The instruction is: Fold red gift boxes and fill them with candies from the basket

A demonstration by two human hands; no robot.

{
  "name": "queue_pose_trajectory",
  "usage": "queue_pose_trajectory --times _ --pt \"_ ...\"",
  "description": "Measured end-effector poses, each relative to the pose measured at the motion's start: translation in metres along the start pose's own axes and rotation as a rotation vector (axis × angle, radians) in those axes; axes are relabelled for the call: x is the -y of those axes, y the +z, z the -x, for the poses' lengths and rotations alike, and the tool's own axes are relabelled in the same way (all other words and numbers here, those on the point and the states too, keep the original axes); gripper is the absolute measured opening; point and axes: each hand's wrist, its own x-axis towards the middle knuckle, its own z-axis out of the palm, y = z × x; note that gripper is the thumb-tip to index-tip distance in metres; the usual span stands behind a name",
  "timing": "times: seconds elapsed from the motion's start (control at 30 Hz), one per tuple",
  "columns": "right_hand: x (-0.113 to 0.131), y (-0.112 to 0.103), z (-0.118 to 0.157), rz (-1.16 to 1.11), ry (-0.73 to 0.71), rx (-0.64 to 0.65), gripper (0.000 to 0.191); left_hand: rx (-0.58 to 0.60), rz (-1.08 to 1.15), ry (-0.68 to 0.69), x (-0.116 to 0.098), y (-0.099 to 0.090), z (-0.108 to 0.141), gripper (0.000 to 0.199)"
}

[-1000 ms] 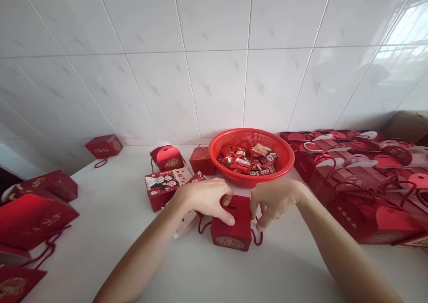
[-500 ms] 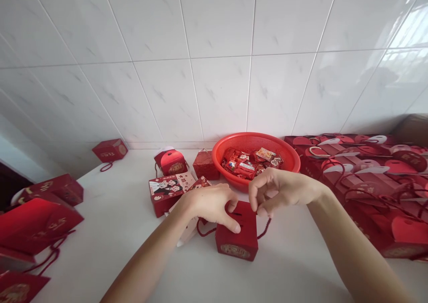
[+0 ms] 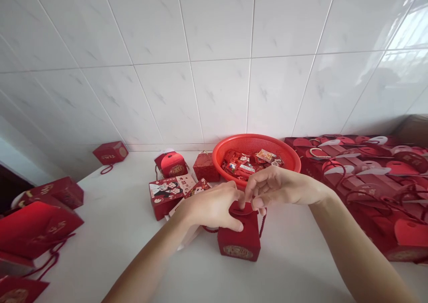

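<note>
A small red box (image 3: 239,243) with a gold emblem on its front stands on the white table, a dark red cord at its sides. My left hand (image 3: 217,207) lies over the box's top left, thumb on the lid and fingers at the far edge, gripping it. At the top right, my right hand (image 3: 272,189) has its thumb and fingers curled together beside a raised flap. Behind both hands is a red plastic basket (image 3: 220,149) with wrapped sweets (image 3: 245,167) in it.
Many red boxes (image 3: 371,191) fill the right side. More red boxes (image 3: 36,227) stand at the left edge. Behind my left hand are a printed box (image 3: 167,196), a round-topped box (image 3: 173,164) and another red box (image 3: 205,167). A tiled wall rises behind.
A flap on the box's top now stands raised near my fingers. The box has shifted slightly right, and my right hand has moved slightly left, with its fingers closer to the lid.
</note>
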Motion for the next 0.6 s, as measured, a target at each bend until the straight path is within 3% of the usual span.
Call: queue_pose_trajectory --times 0.13,0.3,0.43,0.6 --pt "0.002 -0.002 0.003 0.030 -0.057 -0.044 0.018 -0.028 0.396 0.079 -0.002 -0.012 0.006 0.027" --pt "0.008 0.000 0.007 0.077 -0.088 -0.099 0.018 -0.015 0.854 0.186 0.000 -0.019 0.012 0.041" --pt "0.011 0.003 0.009 0.120 -0.084 -0.160 0.021 -0.092 0.920 0.214 -0.001 -0.019 0.015 0.047" --pt "0.015 0.008 0.012 0.141 -0.091 -0.193 0.018 -0.128 0.916 0.274 -0.002 -0.018 0.017 0.039"
